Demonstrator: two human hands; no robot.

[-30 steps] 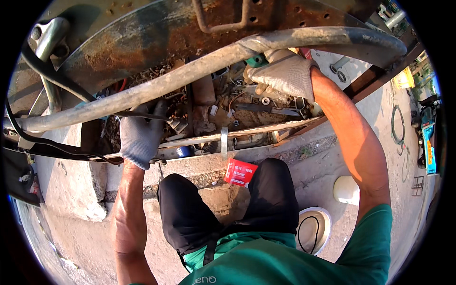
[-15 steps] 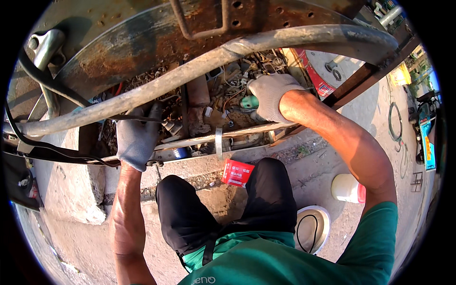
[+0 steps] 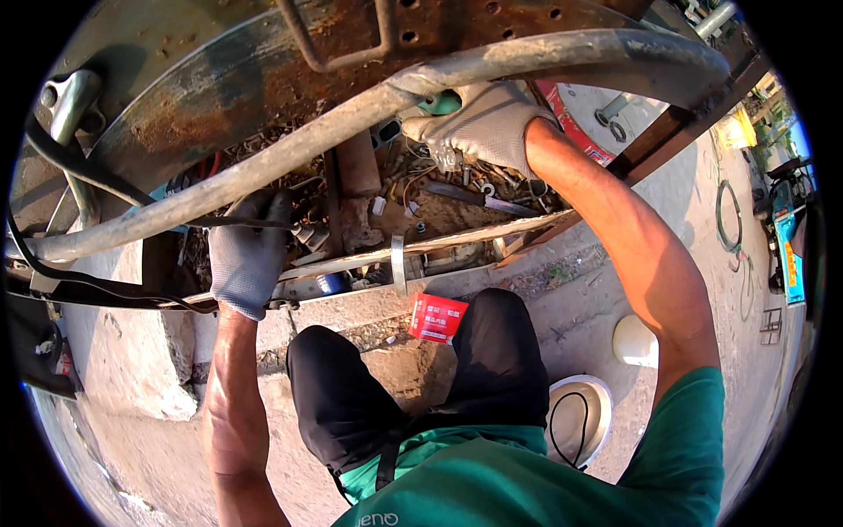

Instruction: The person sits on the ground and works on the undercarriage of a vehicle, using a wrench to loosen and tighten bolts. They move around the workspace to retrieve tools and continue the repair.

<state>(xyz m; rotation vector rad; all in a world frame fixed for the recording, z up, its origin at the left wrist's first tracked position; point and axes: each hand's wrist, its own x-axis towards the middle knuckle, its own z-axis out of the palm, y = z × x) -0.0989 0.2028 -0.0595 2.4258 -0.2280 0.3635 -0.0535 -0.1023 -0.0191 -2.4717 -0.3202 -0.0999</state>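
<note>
My left hand [image 3: 248,263], in a grey work glove, rests over the near edge of a metal tray [image 3: 351,261]. Its thumb and fingers lie apart, stretched forward in shadow, with a dark strap [image 3: 241,222] crossing them. The hose partly covers the fingertips. My right hand [image 3: 483,127], gloved too, is at the far side of the right compartment. Between its thumb and fingers sits a green rounded piece [image 3: 443,103], partly hidden by the hose. A clear crumpled-looking bit [image 3: 446,158] lies below that hand. Nearer is a flat knife-like tool [image 3: 509,207] among nuts and wires.
A thick grey hose [image 3: 351,105] arches across the tray, before a rusty metal plate [image 3: 202,97]. A red packet [image 3: 436,318] lies on the ground between my knees. To the right stand a white basin [image 3: 600,413] with a black cord and a white bucket [image 3: 634,341].
My right hand has moved away from me and slightly left, carrying the green piece along. The knife-like tool and tray bottom now show. The left hand has hardly moved.
</note>
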